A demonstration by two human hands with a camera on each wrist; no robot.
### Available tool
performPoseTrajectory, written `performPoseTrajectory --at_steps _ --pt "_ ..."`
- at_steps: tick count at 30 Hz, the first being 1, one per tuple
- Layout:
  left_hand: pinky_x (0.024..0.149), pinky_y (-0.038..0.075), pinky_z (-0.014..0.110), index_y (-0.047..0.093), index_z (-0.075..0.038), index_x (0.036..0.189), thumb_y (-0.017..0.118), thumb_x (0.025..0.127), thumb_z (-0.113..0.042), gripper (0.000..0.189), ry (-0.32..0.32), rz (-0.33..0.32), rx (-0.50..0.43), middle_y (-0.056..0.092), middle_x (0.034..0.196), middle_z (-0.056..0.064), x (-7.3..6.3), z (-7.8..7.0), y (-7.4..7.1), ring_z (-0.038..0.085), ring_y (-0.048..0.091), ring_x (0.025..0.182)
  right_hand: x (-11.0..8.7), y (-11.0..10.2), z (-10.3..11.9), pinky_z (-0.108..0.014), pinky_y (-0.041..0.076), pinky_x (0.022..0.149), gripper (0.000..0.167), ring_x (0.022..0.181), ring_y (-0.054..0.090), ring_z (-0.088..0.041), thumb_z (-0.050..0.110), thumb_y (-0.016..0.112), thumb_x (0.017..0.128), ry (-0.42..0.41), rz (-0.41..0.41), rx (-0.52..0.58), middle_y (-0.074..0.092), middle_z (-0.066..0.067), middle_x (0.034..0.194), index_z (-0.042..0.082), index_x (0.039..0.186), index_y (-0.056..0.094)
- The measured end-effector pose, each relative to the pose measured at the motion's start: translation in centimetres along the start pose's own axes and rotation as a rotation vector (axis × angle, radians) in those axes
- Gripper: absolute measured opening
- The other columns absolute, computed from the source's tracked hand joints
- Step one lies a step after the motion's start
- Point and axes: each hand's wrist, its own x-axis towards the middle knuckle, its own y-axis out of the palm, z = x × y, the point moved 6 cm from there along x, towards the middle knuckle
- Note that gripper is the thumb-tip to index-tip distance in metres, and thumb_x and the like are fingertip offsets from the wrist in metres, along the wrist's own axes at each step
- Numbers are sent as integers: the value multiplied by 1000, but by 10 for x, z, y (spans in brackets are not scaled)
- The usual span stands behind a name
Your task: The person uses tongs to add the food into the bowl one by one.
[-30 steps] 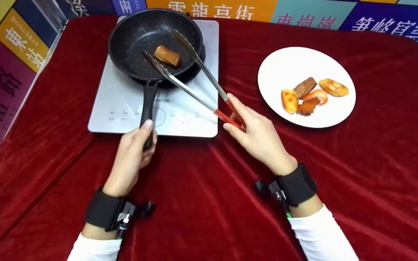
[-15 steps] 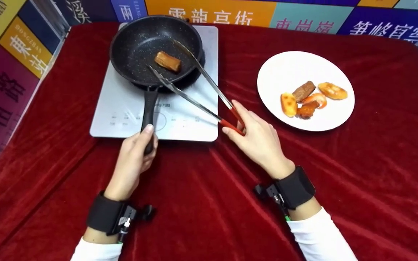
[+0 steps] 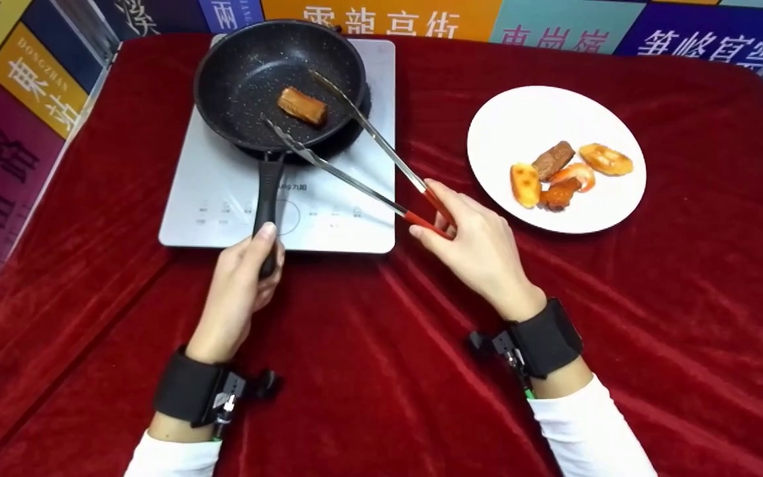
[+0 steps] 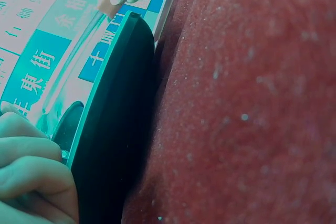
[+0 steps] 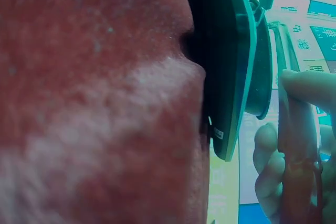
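With my left hand (image 3: 244, 268) I am gripping the black handle (image 3: 267, 192) of a round, speckled dark frying pan (image 3: 232, 83); with my right hand (image 3: 477, 245) I am holding red-handled metal tongs (image 3: 369, 193), their tips standing apart. The glossy brown oblong food piece (image 3: 302, 106) is lying in the pan between those tips, forward and left of my right hand, its long axis slanting roughly along the tongs' reach; my left hand is sitting nearer. The flat silvery cooktop (image 3: 355, 235) is showing "九阳" beside partly hidden Latin letters; an orange panel (image 3: 36, 73) is reading "DONGZHAN" over "東站".
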Motion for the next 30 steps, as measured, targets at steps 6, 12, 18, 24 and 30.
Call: performPoseTrajectory --at_steps 6,12,18,24,30 --pt "31 11 30 46 -1 73 47 91 -41 44 2 6 1 31 47 0 -1 -1 0 9 22 35 -4 -10 1 -27 40 57 59 62 51 -7 41 67 77 -2 -25 -2 56 5 76 20 129 48" --pt "31 11 30 46 -1 73 46 92 -40 43 4 16 -12 32 48 0 -2 -1 0 10 22 35 -7 -23 0 -26 36 57 66 60 49 -8 41 67 77 2 -43 -13 55 4 73 21 134 40" --pt "31 10 31 46 -1 73 46 92 -40 43 4 14 -6 32 47 0 0 -1 0 10 22 34 -9 -35 -1 -26 37 56 72 58 50 -9 45 65 77 38 -19 -5 59 4 76 24 138 33" --pt "31 10 31 46 -1 73 46 92 -40 43 -4 18 -2 31 47 0 -1 0 0 10 21 34 -12 -48 -2 -28 39 56 72 58 52 -10 45 65 77 38 -18 -2 62 3 78 26 138 32" --pt "31 9 31 45 0 74 47 91 -40 44 0 12 -13 30 47 0 -2 0 1 10 20 34 -13 -65 -6 -27 38 58 71 58 50 -10 43 66 77 35 -47 -15 60 5 75 27 138 33"
